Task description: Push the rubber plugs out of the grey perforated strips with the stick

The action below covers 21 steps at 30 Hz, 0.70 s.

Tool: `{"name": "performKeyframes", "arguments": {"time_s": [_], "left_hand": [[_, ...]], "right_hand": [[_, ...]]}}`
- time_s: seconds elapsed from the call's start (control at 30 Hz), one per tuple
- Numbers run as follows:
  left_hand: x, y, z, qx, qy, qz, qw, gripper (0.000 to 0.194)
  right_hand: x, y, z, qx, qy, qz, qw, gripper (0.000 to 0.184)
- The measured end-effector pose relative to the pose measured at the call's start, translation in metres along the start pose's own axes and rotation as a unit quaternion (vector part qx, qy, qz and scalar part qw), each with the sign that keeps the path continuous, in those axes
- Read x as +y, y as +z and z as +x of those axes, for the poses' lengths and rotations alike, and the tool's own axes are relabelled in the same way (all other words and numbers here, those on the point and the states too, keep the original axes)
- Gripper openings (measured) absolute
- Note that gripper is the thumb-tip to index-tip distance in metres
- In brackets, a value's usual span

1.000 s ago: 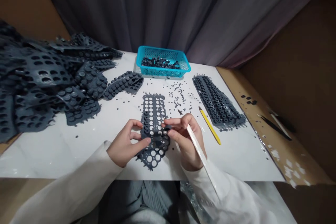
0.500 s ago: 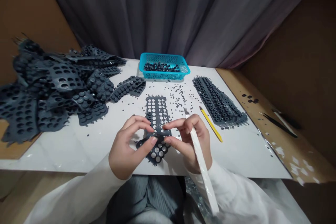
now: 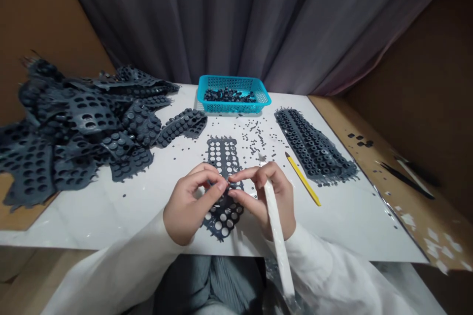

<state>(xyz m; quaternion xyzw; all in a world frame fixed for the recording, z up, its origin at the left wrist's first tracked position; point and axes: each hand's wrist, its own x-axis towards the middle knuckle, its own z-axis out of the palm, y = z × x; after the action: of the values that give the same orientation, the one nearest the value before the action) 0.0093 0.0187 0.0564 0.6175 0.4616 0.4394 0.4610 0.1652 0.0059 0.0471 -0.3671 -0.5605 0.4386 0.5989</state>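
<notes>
Grey and riddled with round holes, the perforated sheet (image 3: 223,155) lay on the white tabletop (image 3: 340,226) straight in front of us, partly hidden beneath our fingers. We held our left hand (image 3: 195,202) over its left edge, thumb and forefinger brought almost together at the tips. Our right hand (image 3: 271,197) faced it from the other side, thumb and forefinger slightly parted near those tips, its remaining fingers curled around a white-handled knife (image 3: 276,231) whose blade pointed away from us. Something small and dark showed where our fingertips met, but we could not tell which hand had hold of it. Beyond the sheet, tiny dark discs (image 3: 254,135) were scattered towards a turquoise basket (image 3: 232,107) containing dark pieces (image 3: 227,95). To our left rose a heap of similar grey sheets (image 3: 88,113); to our right lay a studded sheet (image 3: 314,150), with a yellow dark-tipped tool (image 3: 303,179) just beside it.
</notes>
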Motion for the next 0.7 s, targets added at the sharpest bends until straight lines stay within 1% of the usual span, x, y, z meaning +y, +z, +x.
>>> {"name": "performKeyframes", "arguments": {"time_s": [0.17, 0.27, 0.33, 0.4, 0.43, 0.5, 0.53, 0.57, 0.63, 0.67, 0.7], "left_hand": [[-0.006, -0.006, 0.007, 0.032, -0.008, 0.023, 0.999, 0.021], [-0.011, -0.015, 0.010, 0.027, -0.006, 0.060, 0.998, 0.028], [-0.016, -0.024, 0.014, 0.004, -0.021, 0.138, 0.990, 0.028], [-0.026, -0.032, 0.021, -0.038, -0.059, 0.244, 0.967, 0.027], [-0.032, -0.036, 0.025, -0.061, -0.082, 0.290, 0.952, 0.028], [-0.045, -0.039, 0.038, -0.085, -0.104, 0.350, 0.927, 0.031], [-0.052, -0.039, 0.046, -0.077, -0.098, 0.374, 0.919, 0.033], [-0.058, -0.038, 0.055, -0.062, -0.080, 0.393, 0.914, 0.035], [-0.068, -0.034, 0.074, -0.035, -0.038, 0.413, 0.909, 0.037], [-0.071, -0.032, 0.084, -0.024, -0.025, 0.411, 0.911, 0.036], [-0.073, -0.029, 0.093, -0.015, -0.016, 0.401, 0.916, 0.033]], "right_hand": [[0.009, -0.001, 0.007, 0.014, 0.027, 0.046, 0.998, 0.044], [0.011, 0.000, 0.006, 0.013, 0.048, 0.079, 0.996, 0.044], [0.009, 0.001, 0.006, 0.016, 0.057, 0.092, 0.994, 0.043], [0.006, -0.001, 0.013, 0.012, 0.062, 0.082, 0.995, 0.042], [0.006, -0.005, 0.021, 0.006, 0.061, 0.065, 0.996, 0.041], [0.010, -0.018, 0.052, -0.007, 0.047, 0.013, 0.999, 0.040], [0.015, -0.028, 0.075, -0.013, 0.028, -0.019, 0.999, 0.040], [0.022, -0.039, 0.100, -0.001, 0.000, -0.041, 0.999, 0.039], [0.041, -0.064, 0.154, 0.053, -0.056, -0.092, 0.993, 0.040], [0.051, -0.076, 0.179, 0.082, -0.064, -0.128, 0.986, 0.042], [0.060, -0.086, 0.202, 0.113, -0.054, -0.166, 0.978, 0.043]]}}
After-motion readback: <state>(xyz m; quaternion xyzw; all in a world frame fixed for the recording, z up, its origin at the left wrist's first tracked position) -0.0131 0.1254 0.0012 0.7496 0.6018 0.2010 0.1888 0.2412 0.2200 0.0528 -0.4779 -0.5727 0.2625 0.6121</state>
